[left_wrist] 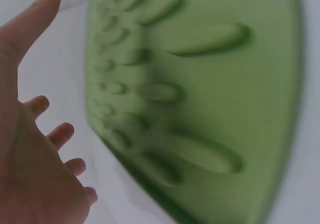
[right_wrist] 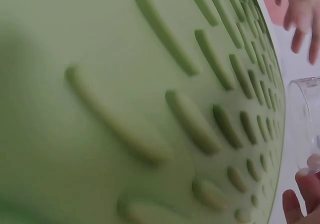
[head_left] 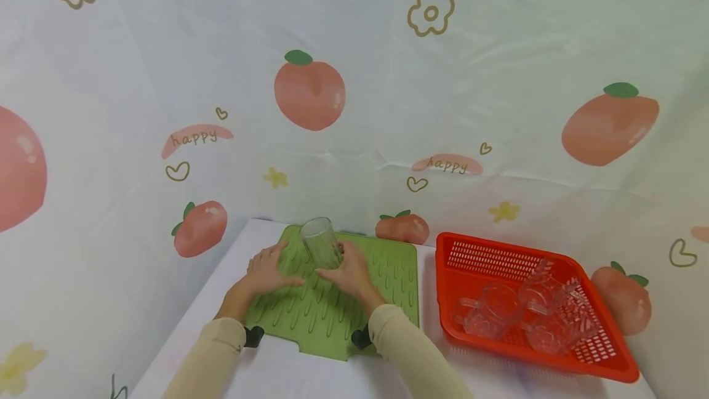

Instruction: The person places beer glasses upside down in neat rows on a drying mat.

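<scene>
Above the green drying mat (head_left: pixel 316 319), my right hand (head_left: pixel 352 271) grips a clear glass cup (head_left: pixel 321 244) by its right side. The cup is tilted, its rim leaning up and to the left. To its left, my left hand (head_left: pixel 268 271) is spread with the thumb apart, over the mat's left part, holding nothing. In the left wrist view the left hand (left_wrist: pixel 35 149) shows loose fingers beside the mat. The right wrist view has the cup (right_wrist: pixel 305 119) at its right edge, fingers of the right hand (right_wrist: pixel 306 196) on it. Whether it has a handle is hard to tell.
A red plastic basket (head_left: pixel 443 288) stands to the right of the mat, with several clear glass mugs (head_left: pixel 498 306) inside. Under both lies a white table surface (head_left: pixel 310 380). A white cloth (head_left: pixel 360 189) printed with fruit hangs close behind and at the sides.
</scene>
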Motion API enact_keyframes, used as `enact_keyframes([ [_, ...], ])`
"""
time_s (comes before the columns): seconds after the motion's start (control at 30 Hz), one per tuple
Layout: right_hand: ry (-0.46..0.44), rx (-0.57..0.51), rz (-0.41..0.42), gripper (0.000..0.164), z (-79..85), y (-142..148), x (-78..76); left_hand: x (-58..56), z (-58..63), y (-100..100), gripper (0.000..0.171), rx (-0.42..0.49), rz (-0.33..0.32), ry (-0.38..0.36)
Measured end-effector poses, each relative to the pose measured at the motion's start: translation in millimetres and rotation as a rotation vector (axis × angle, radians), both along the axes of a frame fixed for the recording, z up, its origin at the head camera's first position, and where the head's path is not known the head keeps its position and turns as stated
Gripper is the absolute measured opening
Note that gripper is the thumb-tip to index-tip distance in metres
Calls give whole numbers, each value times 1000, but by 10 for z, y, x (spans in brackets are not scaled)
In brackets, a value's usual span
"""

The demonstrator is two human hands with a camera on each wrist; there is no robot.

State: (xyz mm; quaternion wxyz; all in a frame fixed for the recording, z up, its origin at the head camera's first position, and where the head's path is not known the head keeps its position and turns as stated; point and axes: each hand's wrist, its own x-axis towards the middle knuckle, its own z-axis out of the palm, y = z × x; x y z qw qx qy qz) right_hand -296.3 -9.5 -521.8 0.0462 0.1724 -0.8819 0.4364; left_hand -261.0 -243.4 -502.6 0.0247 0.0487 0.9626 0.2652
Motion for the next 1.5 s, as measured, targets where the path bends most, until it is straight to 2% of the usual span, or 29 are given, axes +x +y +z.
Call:
enact_keyframes([
  [0.2,-58,-9,-24,72,-50,-98,-44,7,-202,-24,119,-49,43,-51],
  [0.37,-95,-15,-33,70,-129,-213,-49,42,-421,-109,119,-10,62,-62],
  [0.43,-97,-25,-26,71,-154,-265,-50,69,-451,-141,119,11,62,-60],
  [0.6,-78,-82,4,83,-169,-418,-61,144,-435,-202,118,26,72,-51],
  [0.8,-149,-147,7,91,-142,-506,-81,141,-449,-197,115,-9,81,-58],
  [0.87,-159,-138,-7,90,-149,-524,-103,140,-407,-164,114,-13,81,-69],
  [1.07,-147,-106,-39,85,-171,-599,-171,124,-434,-150,115,-22,94,-59],
  [1.5,-133,-33,-16,81,-148,-718,-249,107,-492,-165,117,-21,100,-43],
])
